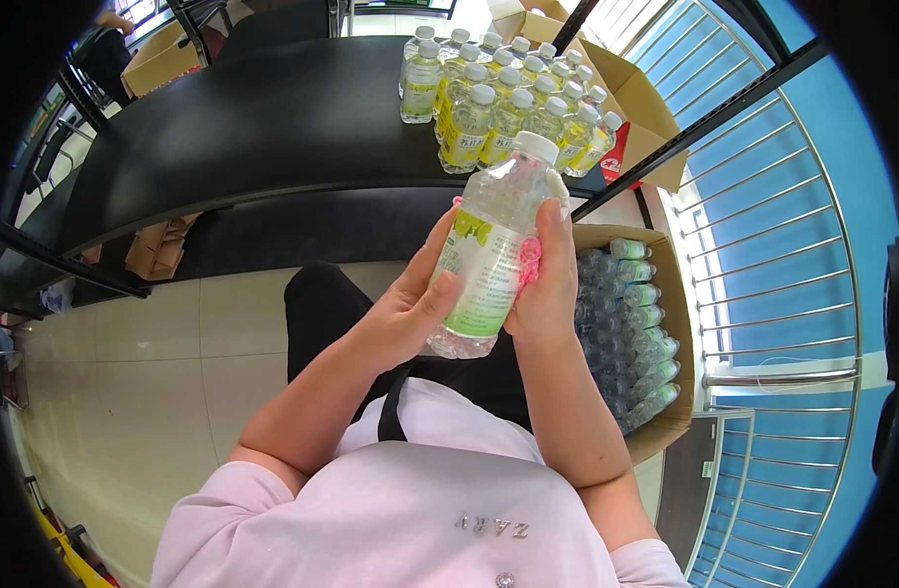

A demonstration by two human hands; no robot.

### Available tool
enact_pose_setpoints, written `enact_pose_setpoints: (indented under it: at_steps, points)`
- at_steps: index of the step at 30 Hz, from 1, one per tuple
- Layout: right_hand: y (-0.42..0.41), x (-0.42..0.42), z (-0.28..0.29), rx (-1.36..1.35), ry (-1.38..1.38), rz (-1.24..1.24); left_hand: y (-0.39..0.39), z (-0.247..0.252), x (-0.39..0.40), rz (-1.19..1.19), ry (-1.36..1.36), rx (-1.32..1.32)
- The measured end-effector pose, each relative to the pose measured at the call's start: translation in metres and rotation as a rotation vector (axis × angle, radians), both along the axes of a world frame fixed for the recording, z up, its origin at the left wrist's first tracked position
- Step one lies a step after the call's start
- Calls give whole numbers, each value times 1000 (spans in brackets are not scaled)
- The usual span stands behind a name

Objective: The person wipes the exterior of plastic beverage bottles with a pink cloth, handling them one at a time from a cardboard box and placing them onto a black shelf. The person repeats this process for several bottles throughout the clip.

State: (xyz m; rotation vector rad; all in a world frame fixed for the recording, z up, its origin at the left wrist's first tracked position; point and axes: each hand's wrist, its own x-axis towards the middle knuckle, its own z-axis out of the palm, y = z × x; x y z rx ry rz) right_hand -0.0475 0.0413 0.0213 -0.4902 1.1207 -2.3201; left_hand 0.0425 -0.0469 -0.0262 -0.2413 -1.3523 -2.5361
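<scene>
A clear plastic bottle (493,272) with a white cap and a green-and-white label is held up before my chest, cap end away from me. My left hand (401,312) grips its left side, thumb across the label. On the other side my right hand (548,275) presses a pink and white cloth (528,261) against the bottle, partly hidden by the fingers. Beyond it, several capped bottles (467,132) with mostly yellow labels stand in rows on a black shelf (273,125). One green-labelled bottle (420,84) stands at the left of this group.
An open cardboard box (673,419) full of lying bottles (644,342) is on the floor to my right. Another open carton (633,88) stands behind the shelf bottles. A black metal upright (703,132) and a metal railing (780,235) run along the right.
</scene>
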Motion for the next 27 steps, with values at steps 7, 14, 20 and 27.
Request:
enact_pose_setpoints:
  at_steps: [7, 14, 20, 27]
  points:
    - [-4, -4, 6, 166, 254, -121, -2, -6, -2, 140, 22, -259]
    - [-4, -5, 8, 531, 845, -438, 0, -3, 4, 242, -54, -434]
    - [-7, 0, 6, 667, 1291, -573, 3, -10, 0, 205, 22, -271]
    - [-3, 9, 1, 712, 1397, -511, 6, -11, -6, 76, 79, -7]
